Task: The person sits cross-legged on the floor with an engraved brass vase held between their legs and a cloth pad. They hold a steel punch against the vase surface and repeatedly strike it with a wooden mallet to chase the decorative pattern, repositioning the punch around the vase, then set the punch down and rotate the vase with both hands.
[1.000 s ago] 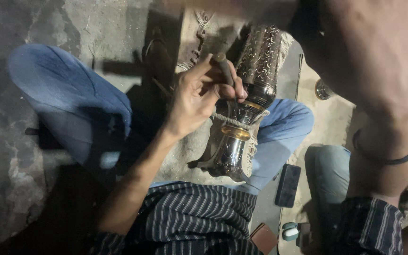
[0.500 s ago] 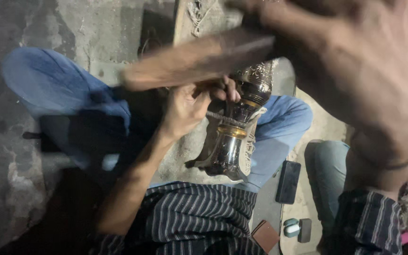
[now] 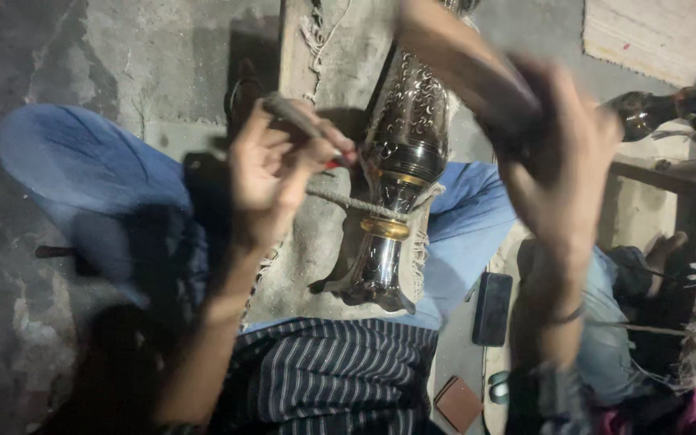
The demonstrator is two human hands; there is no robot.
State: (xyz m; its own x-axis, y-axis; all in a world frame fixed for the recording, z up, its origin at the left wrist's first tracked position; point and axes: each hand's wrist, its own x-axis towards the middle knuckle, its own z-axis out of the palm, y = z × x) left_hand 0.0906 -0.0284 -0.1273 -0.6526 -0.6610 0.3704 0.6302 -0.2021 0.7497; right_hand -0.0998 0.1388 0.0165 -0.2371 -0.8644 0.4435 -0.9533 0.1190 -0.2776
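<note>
- Up close, badly blurred: right hand [image 3: 561, 173], closed round the handle of a dark wooden mallet [image 3: 465, 68]; head of the mallet smeared by motion and cut off at the top edge, shape hard to make out.
- Sharper by contrast: left hand [image 3: 271, 173], fingers pinched tight on a thin metal punch with a red mark near its tip [image 3: 308, 125]; upper end of the punch poking out above the fingers, tip touching or just short of the vase, impossible to tell which.
- Just right of the left grip: tall engraved silver-coloured metal vase with a gold band at its neck [image 3: 400, 177], lying tilted, flared foot towards the wearer, patterned body running up and away; top of the vase hidden behind the mallet and right forearm.
- Looped round the neck of the vase: a twisted pale cord [image 3: 348, 203], passing below the left hand.
- Under the vase: a worn grey slab or block [image 3: 316, 242], set between blue-trousered knees [image 3: 82, 185]; striped dark shirt [image 3: 332, 370] at the bottom edge.
- Lower right, on the floor: black phone [image 3: 493, 308], lying flat beside the right knee.
- Far right, partly cut off: another dark shiny metal vessel [image 3: 646, 109], details too dim to read.
</note>
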